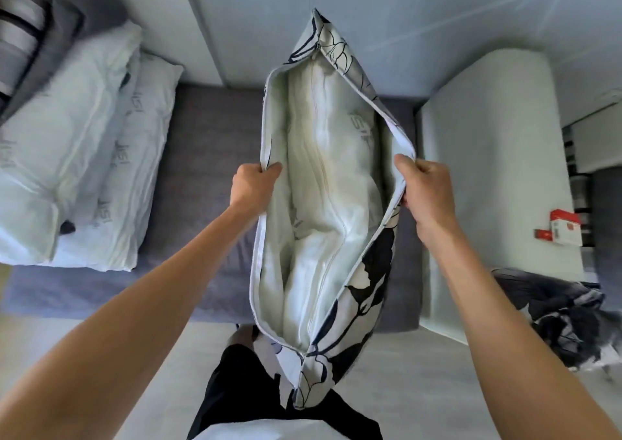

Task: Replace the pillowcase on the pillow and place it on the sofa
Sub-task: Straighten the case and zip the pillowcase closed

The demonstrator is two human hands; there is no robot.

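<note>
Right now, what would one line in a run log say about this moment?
stage: pillow inside open pillowcase | left hand: grips left edge | right hand: grips right edge | zip: open | sofa: below

Open seat: bare grey sofa (208,184) cushion lies between the stacked pillows (77,157) at left and the pillowcase (367,271).
Right side: armrest (491,184) blocks, carrying a red box (565,231).
Floor right: crumpled dark cloth (552,315).
</note>
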